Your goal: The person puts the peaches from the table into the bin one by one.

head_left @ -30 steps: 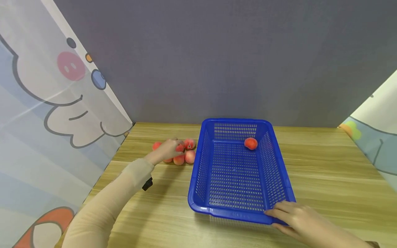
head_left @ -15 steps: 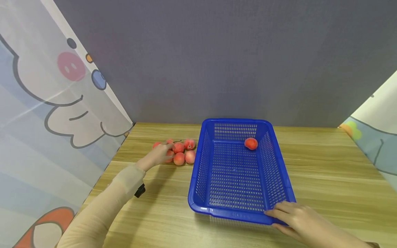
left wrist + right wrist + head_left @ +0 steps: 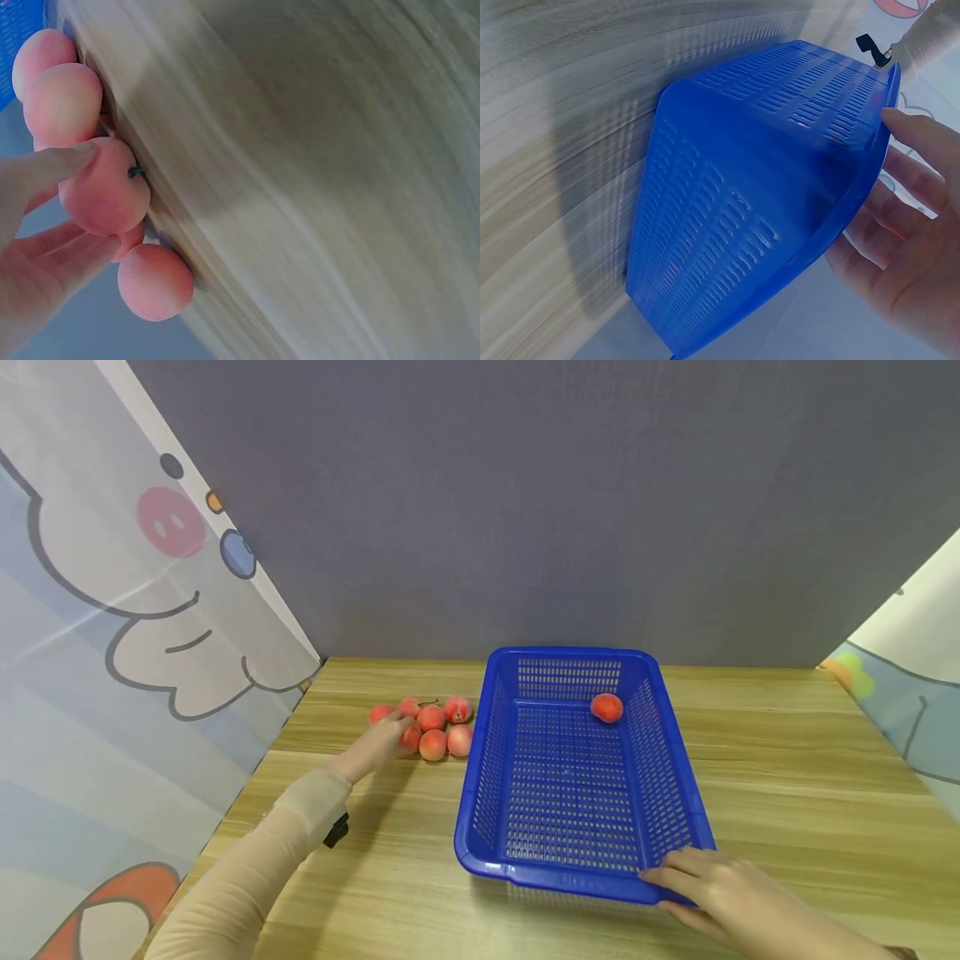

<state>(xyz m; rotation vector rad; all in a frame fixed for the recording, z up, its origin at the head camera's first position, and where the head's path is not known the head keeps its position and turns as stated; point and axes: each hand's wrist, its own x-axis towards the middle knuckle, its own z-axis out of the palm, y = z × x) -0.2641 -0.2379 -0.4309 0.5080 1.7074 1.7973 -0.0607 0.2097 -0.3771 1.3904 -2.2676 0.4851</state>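
Note:
My left hand (image 3: 377, 746) is at the near left of a cluster of several pinkish-red peaches on the table. In the left wrist view its thumb and fingers pinch a peach (image 3: 107, 187) with a small green stem from two sides. A lone peach (image 3: 155, 282) sits just beyond the fingertips, and others (image 3: 63, 103) line up past the thumb. On the right, my right hand (image 3: 708, 889) grips the near right corner of the blue plastic basket (image 3: 573, 881), thumb on one side of the rim and fingers on the other. One orange-red peach (image 3: 607, 707) lies in the basket's far right.
The wood-grain table (image 3: 795, 777) stretches to both sides of the basket. A grey panel (image 3: 570, 510) rises along its back edge. Printed cartoon curtains (image 3: 172, 610) hang at the left and right. A black device (image 3: 336, 831) is strapped under the left wrist.
My left hand has drawn back leftward and nearer from the middle of the cluster onto its near left peach. The right hand and basket have stayed put.

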